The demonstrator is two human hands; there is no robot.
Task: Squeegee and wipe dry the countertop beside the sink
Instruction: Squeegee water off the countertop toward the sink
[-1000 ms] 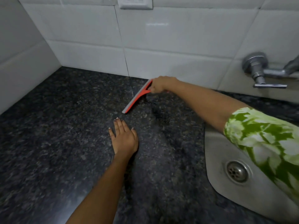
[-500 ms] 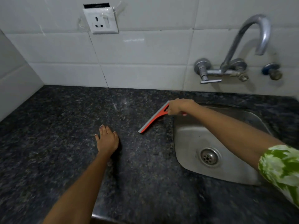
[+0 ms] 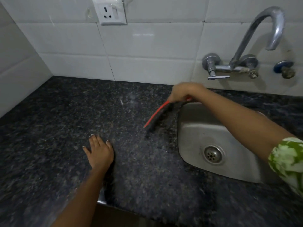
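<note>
The one squeegee [image 3: 156,114], red with a dark blade, sits on the countertop [image 3: 57,120] just beside the left rim of the sink [image 3: 218,133], its blade running from the handle down toward 7 o'clock. It is blurred, so I cannot tell whether the blade edge presses the stone or is tipped just off it. The right hand [image 3: 182,93] has its fingers curled round the handle at the squeegee's 1 o'clock end, knuckles up, with the forearm reaching in across the sink from 4 o'clock and a green-and-white patterned sleeve [image 3: 288,161] at the elbow. The left hand [image 3: 99,153] lies flat on the stone at 8 o'clock from the squeegee, well apart from it, fingers straight and slightly spread, holding nothing, the forearm coming up from 6 o'clock.

The counter is dark speckled granite meeting white wall tiles [image 3: 147,46] at the back and left. One steel sink with one drain [image 3: 213,154], one curved tap [image 3: 255,38] on the wall above it, a separate blue-collared valve [image 3: 284,68] at the tap's 3 o'clock, and one wall socket [image 3: 109,11] at 12 o'clock.
</note>
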